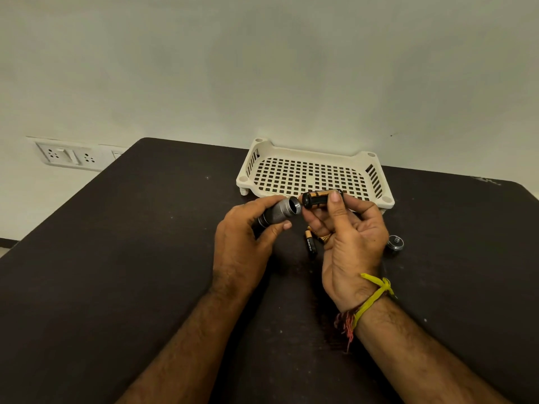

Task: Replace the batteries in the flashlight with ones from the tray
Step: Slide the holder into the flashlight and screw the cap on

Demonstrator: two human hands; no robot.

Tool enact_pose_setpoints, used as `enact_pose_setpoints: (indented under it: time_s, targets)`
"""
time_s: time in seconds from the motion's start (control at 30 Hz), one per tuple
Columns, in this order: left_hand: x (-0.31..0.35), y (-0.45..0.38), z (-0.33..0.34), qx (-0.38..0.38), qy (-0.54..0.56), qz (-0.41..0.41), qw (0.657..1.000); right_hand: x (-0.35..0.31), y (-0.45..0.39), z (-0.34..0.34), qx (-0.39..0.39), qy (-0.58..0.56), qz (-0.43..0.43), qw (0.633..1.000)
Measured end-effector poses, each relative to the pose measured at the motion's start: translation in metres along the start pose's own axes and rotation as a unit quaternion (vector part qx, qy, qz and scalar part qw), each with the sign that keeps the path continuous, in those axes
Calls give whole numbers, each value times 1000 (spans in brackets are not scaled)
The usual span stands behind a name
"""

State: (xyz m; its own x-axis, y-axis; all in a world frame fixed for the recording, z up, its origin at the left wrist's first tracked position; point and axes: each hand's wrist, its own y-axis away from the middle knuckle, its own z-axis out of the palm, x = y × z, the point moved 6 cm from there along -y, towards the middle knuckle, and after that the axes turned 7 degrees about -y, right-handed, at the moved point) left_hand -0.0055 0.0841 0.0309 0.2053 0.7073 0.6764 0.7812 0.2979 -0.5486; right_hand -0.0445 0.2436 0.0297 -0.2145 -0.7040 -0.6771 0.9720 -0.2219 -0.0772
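Observation:
My left hand [245,240] grips a grey knurled flashlight body [280,212], whose open threaded end points right. My right hand [350,237] pinches a black battery holder [318,198] loaded with copper-and-black batteries, its end just off the flashlight's opening. On the table below my right fingers lie loose batteries [310,244], partly hidden by the hand. The flashlight's end cap [395,243], spring side up, rests on the table to the right of my right hand. The cream perforated tray [313,173] stands behind my hands, with nothing visible inside it.
The dark table [131,258] runs up to a pale wall at its far edge. A white socket panel [70,156] is on the wall at the left. A yellow and red thread band [370,301] circles my right wrist.

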Motion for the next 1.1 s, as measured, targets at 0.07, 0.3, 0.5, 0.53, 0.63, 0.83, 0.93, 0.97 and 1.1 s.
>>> enact_pose_setpoints:
  time_s: [0.07, 0.3, 0.5, 0.53, 0.63, 0.83, 0.93, 0.97, 1.1]
  targets:
    - [3, 1, -1, 6, -16, 11, 1000, 1, -1, -1, 7, -2, 13, 1000]
    - [8, 1, -3, 23, -46, 34, 998, 3, 0, -3, 13, 18, 50, 998]
    - [8, 2, -3, 39, -50, 45, 997, 13, 1, -3, 38, -32, 142, 989]
    - [8, 2, -3, 43, -48, 46, 997, 15, 1, -3, 41, -40, 160, 985]
    - [6, 2, -3, 48, -44, 47, 997, 19, 1, -3, 46, -55, 196, 978]
    - [5, 2, -3, 52, -43, 54, 996, 20, -1, 1, 32, -85, 213, 973]
    - [5, 2, -3, 55, -40, 56, 996, 18, -2, 2, 25, -87, 203, 975]
    - [5, 2, -3, 57, -42, 59, 996, 18, -3, 1, 20, -78, 191, 978]
    - [5, 2, -3, 53, -41, 51, 996, -1, -6, 2, -33, 62, 7, 998]
